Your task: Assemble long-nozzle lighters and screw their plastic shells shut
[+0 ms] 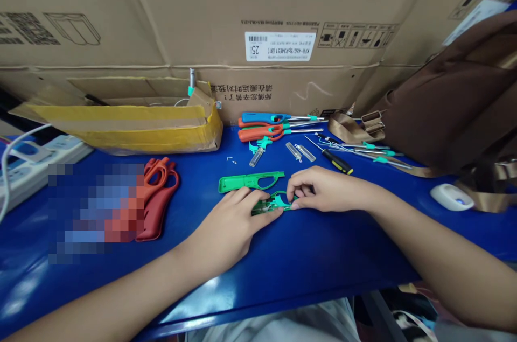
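Note:
My left hand [240, 218] is closed around the rear of a green lighter casing half [262, 207] lying on the blue table. Teal and clear parts sit inside this half, among them a teal trigger piece [279, 201]. At its front end my right hand [313, 189] pinches with thumb and fingertips; whether it grips the casing or a small part there is hidden. Just beyond both hands lies the other green casing half [250, 181], its handle loop to the right. Farther back are clear fuel tanks [306, 153] and loose teal trigger parts [262, 145].
Assembled lighters [262, 132] lie at the back near a black-yellow screwdriver [338, 162] and metal lighter tubes [377, 148]. Red-orange casings [158, 207] are at left, by a yellow-taped carton [161, 129] and a power strip [52, 153]. A white oval device [451, 197] and brown bag [448, 94] are right.

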A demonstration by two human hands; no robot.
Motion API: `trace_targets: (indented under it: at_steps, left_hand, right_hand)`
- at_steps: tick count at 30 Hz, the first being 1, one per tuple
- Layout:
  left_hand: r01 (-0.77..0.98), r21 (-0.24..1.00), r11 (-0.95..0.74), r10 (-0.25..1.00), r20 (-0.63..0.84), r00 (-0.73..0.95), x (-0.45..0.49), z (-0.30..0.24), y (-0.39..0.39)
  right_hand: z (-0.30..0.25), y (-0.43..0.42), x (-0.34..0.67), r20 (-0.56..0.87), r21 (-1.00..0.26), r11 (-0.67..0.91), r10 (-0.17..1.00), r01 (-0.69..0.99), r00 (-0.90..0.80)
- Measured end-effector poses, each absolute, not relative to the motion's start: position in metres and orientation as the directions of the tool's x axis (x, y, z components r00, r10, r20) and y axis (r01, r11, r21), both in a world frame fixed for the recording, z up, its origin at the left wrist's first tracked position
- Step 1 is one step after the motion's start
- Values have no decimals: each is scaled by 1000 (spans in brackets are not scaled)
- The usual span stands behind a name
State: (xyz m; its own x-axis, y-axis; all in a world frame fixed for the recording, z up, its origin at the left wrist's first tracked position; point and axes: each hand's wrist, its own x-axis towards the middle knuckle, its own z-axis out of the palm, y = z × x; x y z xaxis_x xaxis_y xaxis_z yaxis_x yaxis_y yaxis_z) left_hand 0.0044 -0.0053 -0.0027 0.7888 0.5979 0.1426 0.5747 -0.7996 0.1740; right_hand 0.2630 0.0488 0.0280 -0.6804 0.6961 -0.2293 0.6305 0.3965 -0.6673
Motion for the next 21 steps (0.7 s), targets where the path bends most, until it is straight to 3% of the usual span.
trace_targets:
  at_steps: [5,9,17,21]
  left_hand:
    - [578,155,-801,598,215,772,1,-5,-1]
    - [570,132,-811,585,231,778,0,-5,2]
    - [586,133,-800,601,190,777,0,-3,0]
    - [576,173,-799,602,197,774,1,-4,0]
  right_hand:
    - [19,51,260,59,-651,596,657,470,-752]
    - [8,55,259,209,-529,714,634,459,-745]
    - [8,59,266,189,-329,715,689,617,-699]
    - [12,59,265,213,-406,680,720,611,-660]
